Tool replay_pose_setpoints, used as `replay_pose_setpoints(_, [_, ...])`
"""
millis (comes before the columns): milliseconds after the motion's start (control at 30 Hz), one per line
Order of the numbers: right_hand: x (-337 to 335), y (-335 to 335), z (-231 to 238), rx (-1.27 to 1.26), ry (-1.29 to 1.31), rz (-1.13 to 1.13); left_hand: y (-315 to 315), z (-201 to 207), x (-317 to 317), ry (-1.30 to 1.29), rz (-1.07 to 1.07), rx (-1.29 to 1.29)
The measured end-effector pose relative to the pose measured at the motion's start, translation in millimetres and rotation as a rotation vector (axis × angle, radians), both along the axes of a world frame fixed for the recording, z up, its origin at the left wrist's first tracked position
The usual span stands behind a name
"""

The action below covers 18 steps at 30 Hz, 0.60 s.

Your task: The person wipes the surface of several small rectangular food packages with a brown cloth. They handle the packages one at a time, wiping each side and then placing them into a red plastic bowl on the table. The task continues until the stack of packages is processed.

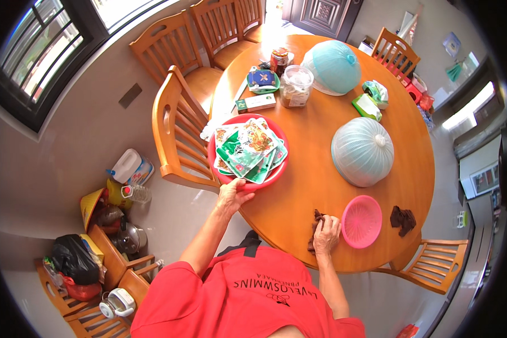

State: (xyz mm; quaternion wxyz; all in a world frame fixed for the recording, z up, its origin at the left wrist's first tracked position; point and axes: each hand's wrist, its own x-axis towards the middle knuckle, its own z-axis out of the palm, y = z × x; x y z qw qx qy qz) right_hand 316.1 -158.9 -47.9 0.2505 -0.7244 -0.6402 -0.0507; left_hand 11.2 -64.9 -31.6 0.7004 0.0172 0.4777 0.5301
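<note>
My left hand [235, 197] grips the near rim of a red basin [278, 179] at the left edge of the round wooden table. Piled in the basin are several flat food packets [253, 145], green and white with food pictures. Lower right of it, my right hand [326, 235] is closed on a dark brown cloth [314, 239], pressed to the tabletop near the front edge. Just right of that hand sits a pink mesh basket [361, 221]. A second brown cloth [403, 219] lies crumpled farther right.
Two domed food covers, one pale [363, 152] and one blue [332, 66], stand on the table [298, 194]. Toward the back are a clear plastic jar [296, 86], a long box [256, 103] and a green tissue pack [367, 107]. Wooden chairs [180, 127] surround the table.
</note>
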Motion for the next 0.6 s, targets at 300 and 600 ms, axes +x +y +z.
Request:
replay_pose_setpoints(300, [-1, -1, 5, -0.031, 0.044, 0.015, 7, -10, 5, 0.020, 0.096, 0.027])
replay_pose_setpoints(600, [-1, -1, -3, -0.028, 0.018, 0.110, -84, 9, 12, 0.063, 0.076, 0.007])
